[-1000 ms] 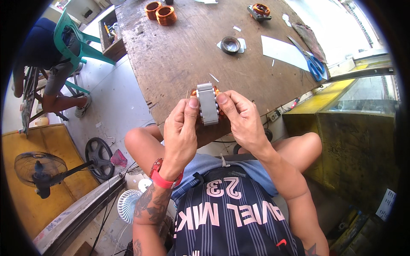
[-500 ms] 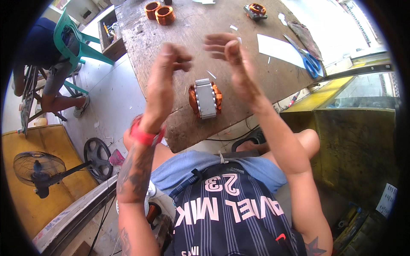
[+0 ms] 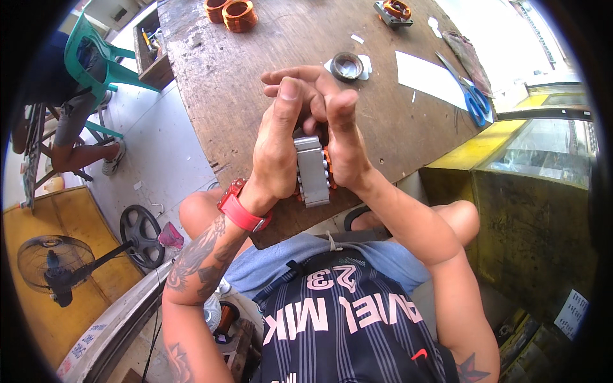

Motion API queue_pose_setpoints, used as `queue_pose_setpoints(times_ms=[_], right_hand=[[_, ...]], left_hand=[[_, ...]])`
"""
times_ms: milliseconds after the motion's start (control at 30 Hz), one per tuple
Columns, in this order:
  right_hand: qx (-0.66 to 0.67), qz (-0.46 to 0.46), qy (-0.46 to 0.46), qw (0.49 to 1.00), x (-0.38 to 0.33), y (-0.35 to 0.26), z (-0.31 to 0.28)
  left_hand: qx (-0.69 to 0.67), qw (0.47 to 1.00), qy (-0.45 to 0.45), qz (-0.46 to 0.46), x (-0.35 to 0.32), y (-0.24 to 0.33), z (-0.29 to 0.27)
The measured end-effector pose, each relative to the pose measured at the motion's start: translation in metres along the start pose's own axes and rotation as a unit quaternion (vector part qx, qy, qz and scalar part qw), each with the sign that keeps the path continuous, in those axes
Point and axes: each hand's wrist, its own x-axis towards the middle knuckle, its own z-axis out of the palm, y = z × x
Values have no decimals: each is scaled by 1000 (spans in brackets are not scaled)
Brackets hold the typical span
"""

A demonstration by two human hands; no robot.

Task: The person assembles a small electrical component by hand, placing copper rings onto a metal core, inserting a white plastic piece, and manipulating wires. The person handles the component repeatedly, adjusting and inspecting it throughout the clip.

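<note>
A motor stator (image 3: 313, 172), a grey steel core with orange copper windings at its sides, stands at the near edge of the wooden table. My left hand (image 3: 279, 143) presses its palm against the left winding, thumb pointing up. From the other side my right hand (image 3: 345, 140) presses on the right winding, so the stator is clasped between both palms. The fingers meet and overlap beyond the core, hiding its far end and most of the copper.
Copper coils (image 3: 240, 16) and a smaller wound stator (image 3: 394, 11) lie at the table's far side. A dark ring (image 3: 347, 66) sits beyond my hands. Blue-handled scissors (image 3: 476, 105) rest by white paper (image 3: 424, 76). At left are a fan (image 3: 54, 262) and a seated person (image 3: 76, 127).
Both hands, earlier raised apart above the table, have come down and together onto the stator's sides. The dark ring, hidden before behind my right hand, now shows. The whole view has shifted slightly.
</note>
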Motion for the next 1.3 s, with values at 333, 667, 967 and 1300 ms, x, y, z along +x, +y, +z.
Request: queue_pose_setpoints(times_ms=[333, 667, 967, 1300], right_hand=[[-149, 92, 60, 983, -29, -47, -25], [99, 271, -88, 953, -69, -30, -42], [-73, 144, -50, 986, -80, -46, -29], [-331, -92, -63, 937, -101, -27, -36]], left_hand=[[280, 955, 93, -2, -37, 59, -18], [125, 962, -109, -218, -76, 59, -34], [168, 977, -100, -88, -87, 53, -26], [494, 847, -121, 153, -104, 44, -29]])
